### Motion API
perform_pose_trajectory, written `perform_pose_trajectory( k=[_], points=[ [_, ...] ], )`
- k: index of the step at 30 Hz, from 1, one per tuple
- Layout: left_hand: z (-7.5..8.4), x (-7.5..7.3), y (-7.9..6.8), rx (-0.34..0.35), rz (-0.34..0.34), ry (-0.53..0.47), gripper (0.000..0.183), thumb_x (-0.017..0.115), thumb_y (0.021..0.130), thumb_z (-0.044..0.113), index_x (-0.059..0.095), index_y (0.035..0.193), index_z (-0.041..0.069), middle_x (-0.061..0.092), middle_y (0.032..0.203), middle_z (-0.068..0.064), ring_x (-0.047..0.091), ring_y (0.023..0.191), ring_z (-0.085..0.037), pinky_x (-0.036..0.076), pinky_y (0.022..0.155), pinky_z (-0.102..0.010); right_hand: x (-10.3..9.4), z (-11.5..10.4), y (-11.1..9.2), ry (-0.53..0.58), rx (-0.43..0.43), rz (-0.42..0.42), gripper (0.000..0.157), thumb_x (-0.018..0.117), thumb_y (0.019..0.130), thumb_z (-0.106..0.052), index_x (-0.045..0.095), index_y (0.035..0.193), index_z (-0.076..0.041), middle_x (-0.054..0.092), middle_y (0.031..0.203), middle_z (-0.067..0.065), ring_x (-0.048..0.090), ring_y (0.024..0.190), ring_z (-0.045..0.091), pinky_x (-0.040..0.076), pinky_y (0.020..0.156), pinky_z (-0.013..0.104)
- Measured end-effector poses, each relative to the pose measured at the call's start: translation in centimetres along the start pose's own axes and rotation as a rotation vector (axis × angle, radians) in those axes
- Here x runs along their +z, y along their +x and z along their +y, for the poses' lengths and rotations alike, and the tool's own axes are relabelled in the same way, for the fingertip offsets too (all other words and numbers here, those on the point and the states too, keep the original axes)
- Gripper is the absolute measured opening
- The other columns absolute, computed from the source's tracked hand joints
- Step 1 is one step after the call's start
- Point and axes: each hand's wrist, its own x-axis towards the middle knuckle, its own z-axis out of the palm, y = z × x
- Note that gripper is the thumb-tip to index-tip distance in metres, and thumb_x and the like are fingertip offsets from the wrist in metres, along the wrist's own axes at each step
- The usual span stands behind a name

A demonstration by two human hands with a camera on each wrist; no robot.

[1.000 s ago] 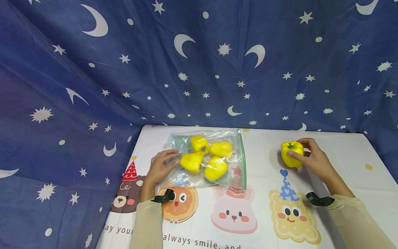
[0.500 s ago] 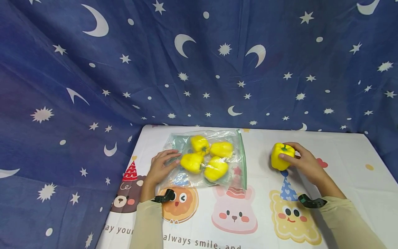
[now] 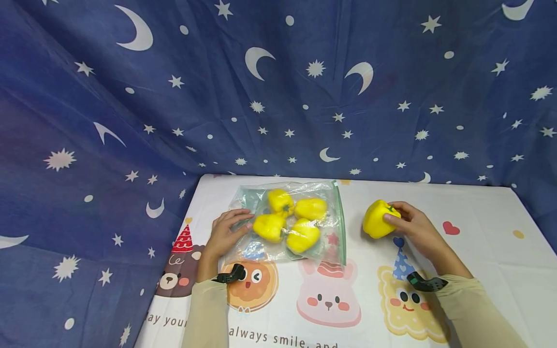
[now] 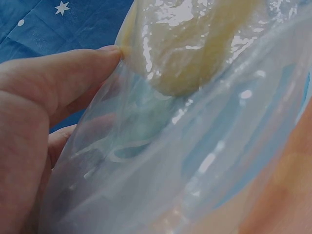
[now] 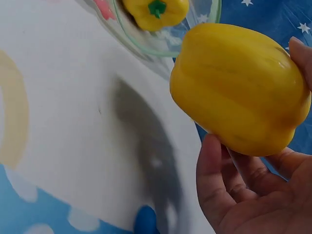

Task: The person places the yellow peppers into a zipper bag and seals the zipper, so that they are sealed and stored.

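Observation:
My right hand (image 3: pixel 415 228) grips a yellow bell pepper (image 3: pixel 377 220) by its stem end, thumb on one side and fingers on the other. Its shadow falls on the cloth in the right wrist view, where the pepper (image 5: pixel 239 90) appears large with its stem hidden. To its left lies a clear zip bag (image 3: pixel 332 251) holding several yellow bell peppers (image 3: pixel 303 235), its green-edged mouth facing right. Seen from the right wrist, that mouth gapes round. My left hand (image 3: pixel 226 234) rests on the bag's closed left end, fingers extended; a fingertip (image 4: pixel 114 51) touches the plastic beside a pepper (image 4: pixel 185 58).
A white tablecloth (image 3: pixel 261 333) printed with cartoon faces and lettering covers the table. Behind it and along the left hangs a dark blue curtain (image 3: pixel 278 96) with moons and stars. A black wrist device (image 3: pixel 426 282) sits on each forearm.
My right hand has carried the bell pepper leftward toward the bag's mouth, turning its stem end to the right. My left hand and the bag have stayed put.

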Motion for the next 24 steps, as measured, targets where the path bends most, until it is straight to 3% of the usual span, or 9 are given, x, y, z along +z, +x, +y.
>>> perform_pose_trajectory(
  k=[4,7,14,21,24],
  points=[
    [0.1,0.0,0.0,-0.001,0.001,-0.005,0.031,0.071,0.096,0.033,0.075,0.125,0.022,0.063,0.141,-0.002,0.046,0.140,-0.029,0.017,0.115,-0.061,0.8,0.0,0.1,0.174,0.008,-0.049,0.061,0.065,0.101,-0.036,0.039,0.148,-0.007,0.052,0.127,0.001,0.062,0.101,0.007,0.058,0.086,0.019],
    [0.1,0.0,0.0,-0.003,0.000,-0.008,0.031,0.072,0.096,0.033,0.075,0.125,0.023,0.063,0.141,-0.002,0.046,0.140,-0.029,0.017,0.115,-0.060,1.3,0.0,0.2,0.275,0.004,-0.091,0.061,0.064,0.102,-0.030,0.034,0.152,-0.010,0.048,0.128,0.003,0.064,0.101,0.008,0.059,0.087,0.023],
    [-0.1,0.1,0.0,-0.001,0.000,-0.010,0.031,0.072,0.096,0.033,0.075,0.125,0.023,0.063,0.141,-0.002,0.046,0.139,-0.029,0.017,0.115,-0.061,2.5,0.2,0.5,0.312,-0.007,-0.155,0.056,0.060,0.104,-0.029,0.035,0.150,-0.006,0.044,0.131,0.010,0.064,0.102,0.011,0.060,0.088,0.026],
    [0.0,0.0,0.0,-0.006,-0.003,-0.006,0.031,0.072,0.096,0.033,0.075,0.125,0.023,0.063,0.140,-0.001,0.046,0.139,-0.029,0.017,0.115,-0.060,3.8,0.7,0.9,0.412,-0.018,-0.213,0.033,0.059,0.105,-0.023,0.046,0.133,-0.015,0.056,0.119,0.000,0.069,0.100,0.013,0.062,0.085,0.041],
    [-0.1,0.0,0.0,-0.005,-0.003,-0.006,0.030,0.072,0.096,0.033,0.075,0.125,0.023,0.063,0.140,-0.001,0.046,0.139,-0.029,0.017,0.115,-0.060,4.3,0.8,1.0,0.410,-0.024,-0.225,0.029,0.059,0.105,-0.024,0.049,0.131,-0.017,0.061,0.116,-0.004,0.069,0.097,0.012,0.063,0.081,0.041]
  ],
)
